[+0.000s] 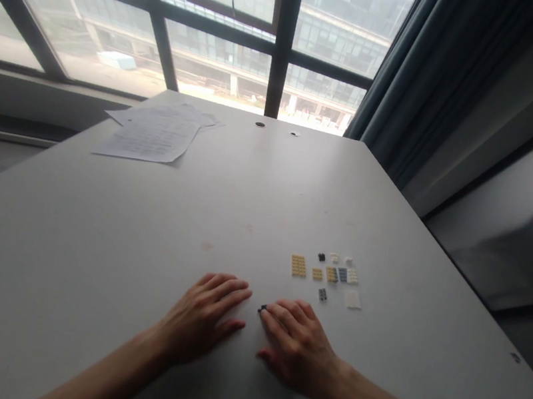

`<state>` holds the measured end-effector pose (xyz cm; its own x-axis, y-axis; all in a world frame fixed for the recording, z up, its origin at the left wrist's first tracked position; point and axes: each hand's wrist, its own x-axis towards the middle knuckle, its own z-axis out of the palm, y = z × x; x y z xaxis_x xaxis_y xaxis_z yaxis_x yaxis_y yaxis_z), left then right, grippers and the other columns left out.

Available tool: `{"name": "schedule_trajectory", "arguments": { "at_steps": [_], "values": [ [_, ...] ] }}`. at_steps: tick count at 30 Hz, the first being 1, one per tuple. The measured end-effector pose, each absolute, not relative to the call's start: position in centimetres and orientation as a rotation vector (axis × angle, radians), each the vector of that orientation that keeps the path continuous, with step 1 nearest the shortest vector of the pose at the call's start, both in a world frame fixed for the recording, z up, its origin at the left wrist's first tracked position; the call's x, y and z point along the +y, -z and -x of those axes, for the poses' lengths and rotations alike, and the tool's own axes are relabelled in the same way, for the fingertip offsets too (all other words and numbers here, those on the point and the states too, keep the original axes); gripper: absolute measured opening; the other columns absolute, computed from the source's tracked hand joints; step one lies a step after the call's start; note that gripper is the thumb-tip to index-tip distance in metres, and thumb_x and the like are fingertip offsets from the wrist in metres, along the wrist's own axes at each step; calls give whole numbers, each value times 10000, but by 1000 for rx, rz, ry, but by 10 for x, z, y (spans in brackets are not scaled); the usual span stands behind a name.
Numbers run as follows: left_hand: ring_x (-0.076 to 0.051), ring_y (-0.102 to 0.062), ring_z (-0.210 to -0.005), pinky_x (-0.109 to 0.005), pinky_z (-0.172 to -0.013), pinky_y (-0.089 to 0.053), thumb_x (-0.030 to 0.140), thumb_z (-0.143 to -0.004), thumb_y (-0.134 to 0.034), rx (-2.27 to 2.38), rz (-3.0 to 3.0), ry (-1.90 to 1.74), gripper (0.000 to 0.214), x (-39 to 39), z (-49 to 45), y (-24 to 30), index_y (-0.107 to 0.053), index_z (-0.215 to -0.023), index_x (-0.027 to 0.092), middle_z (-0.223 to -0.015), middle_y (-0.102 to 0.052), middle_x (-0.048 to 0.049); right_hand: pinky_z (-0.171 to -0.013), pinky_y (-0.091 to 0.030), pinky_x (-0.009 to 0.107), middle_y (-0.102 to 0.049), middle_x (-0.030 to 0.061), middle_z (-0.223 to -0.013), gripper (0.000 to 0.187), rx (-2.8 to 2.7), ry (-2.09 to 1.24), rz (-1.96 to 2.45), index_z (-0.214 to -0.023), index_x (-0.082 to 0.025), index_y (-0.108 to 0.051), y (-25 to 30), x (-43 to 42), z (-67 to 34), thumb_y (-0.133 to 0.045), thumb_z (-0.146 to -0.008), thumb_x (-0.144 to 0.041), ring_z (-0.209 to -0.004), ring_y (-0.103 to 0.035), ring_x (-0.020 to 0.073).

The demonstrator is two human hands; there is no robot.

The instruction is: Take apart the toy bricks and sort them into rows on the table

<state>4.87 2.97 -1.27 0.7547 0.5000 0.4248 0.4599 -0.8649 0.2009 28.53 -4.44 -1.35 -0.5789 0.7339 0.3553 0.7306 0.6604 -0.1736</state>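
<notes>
My left hand [211,309] rests on the white table with its fingers stretched out and thumb apart, holding nothing. Across a small gap, my right hand [297,342] lies palm down, fingers extended and thumb spread away. Its index fingertip touches a small black building brick [262,309], partly hidden under the finger. Beyond my right hand are a grey studded piece [323,295], a large yellow studded plate [298,266], a smaller yellow plate [316,274], a yellow-and-blue piece [332,275], a blue piece [342,275] and a white studded piece [352,276].
A black piece [321,257] and small white pieces [334,257] form the back row. A flat pale square [353,299] lies at the right of the group. Paper sheets [155,135] lie far left on the table [86,252]. Windows and a curtain [407,80] stand behind.
</notes>
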Motion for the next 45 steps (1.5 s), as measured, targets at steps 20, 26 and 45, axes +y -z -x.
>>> {"name": "schedule_trajectory", "arguments": {
  "at_steps": [20, 26, 45],
  "values": [
    [-213, -563, -1027, -352, -900, -442, 345, -892, -535, 771, -2860, -743, 312, 34, -43, 15, -581, -1160, 192, -1121, -637, -93, -927, -387, 405, -659, 113, -1118, 332, -2286, 239, 1517, -1163, -151, -615, 15, -84, -380, -488, -920, -340, -1077, -553, 247],
    [-220, -567, -1026, -368, -896, -446, 353, -898, -522, 788, -2882, -720, 313, 34, -42, 16, -579, -1161, 193, -1129, -635, -103, -932, -369, 433, -646, 108, -1151, 340, -2339, 211, 1525, -1196, -156, -587, 20, -81, -389, -513, -908, -321, -1089, -546, 259],
    [-214, -564, -1032, -357, -899, -440, 327, -889, -538, 778, -2882, -731, 308, 34, -42, 16, -575, -1162, 189, -1131, -635, -95, -928, -388, 417, -645, 108, -1150, 319, -2249, 286, 1490, -1190, -168, -584, 17, -71, -396, -540, -897, -285, -1102, -547, 251]
  ]
}}
